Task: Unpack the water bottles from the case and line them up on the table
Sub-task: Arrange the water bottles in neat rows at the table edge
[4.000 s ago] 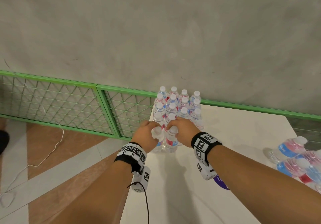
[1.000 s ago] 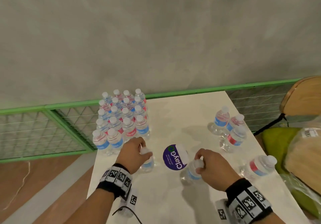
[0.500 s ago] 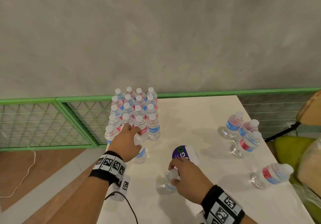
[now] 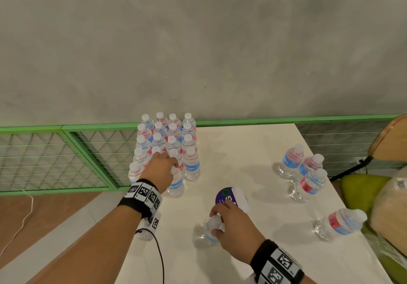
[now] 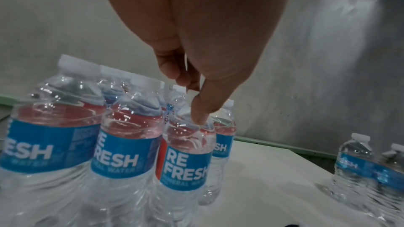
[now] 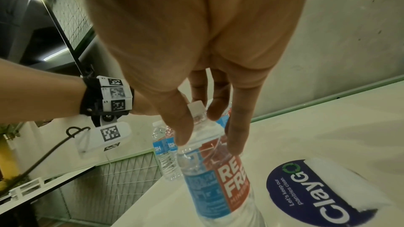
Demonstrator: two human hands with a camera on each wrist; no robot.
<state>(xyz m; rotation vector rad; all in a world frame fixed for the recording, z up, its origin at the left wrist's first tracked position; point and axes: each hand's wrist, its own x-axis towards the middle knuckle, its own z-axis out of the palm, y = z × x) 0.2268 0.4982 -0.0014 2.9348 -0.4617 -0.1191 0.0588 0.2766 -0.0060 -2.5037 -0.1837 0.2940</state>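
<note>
Both hands moved leftward: left hand [image 4: 161, 169] pinches front-row bottle [image 4: 176, 184]; right hand [image 4: 234, 226] pinches lone bottle [image 4: 211, 230].

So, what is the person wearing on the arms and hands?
Both hands are bare: left hand, right hand. Each wrist has a black band with white square-code tags. A thin black cable hangs from the left band. No sleeves show.

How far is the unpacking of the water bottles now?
Mostly done: a block of bottles stands in rows at the table's far left. In hand: the left hand sets a bottle at the block's front; the right hand grips another by its neck. Left: four loose bottles on the right.
</note>
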